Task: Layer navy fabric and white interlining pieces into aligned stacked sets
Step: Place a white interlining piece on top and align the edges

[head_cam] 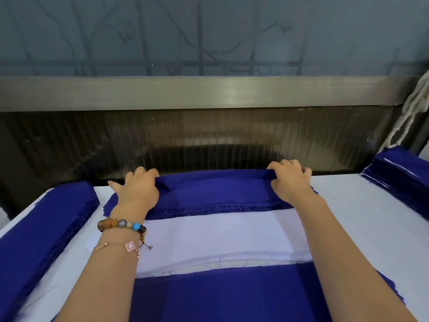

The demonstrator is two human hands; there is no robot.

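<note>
A far stack of navy fabric pieces (pixel 216 194) lies across the table's back edge. My left hand (pixel 138 189) grips the far left end of its top piece, fingers curled over the lifted edge. My right hand (pixel 290 180) grips the far right end the same way. In front of it lies a stack of white interlining pieces (pixel 220 238), its left and right ends under my forearms. Nearest me lies another navy piece (pixel 222 296), partly hidden by both arms.
A long stack of navy pieces (pixel 44 228) runs along the table's left side. Another navy stack (pixel 401 177) with white layers sits at the right back. A dark ribbed panel (pixel 209 138) and metal rail (pixel 209 91) rise right behind the white table (pixel 362 217).
</note>
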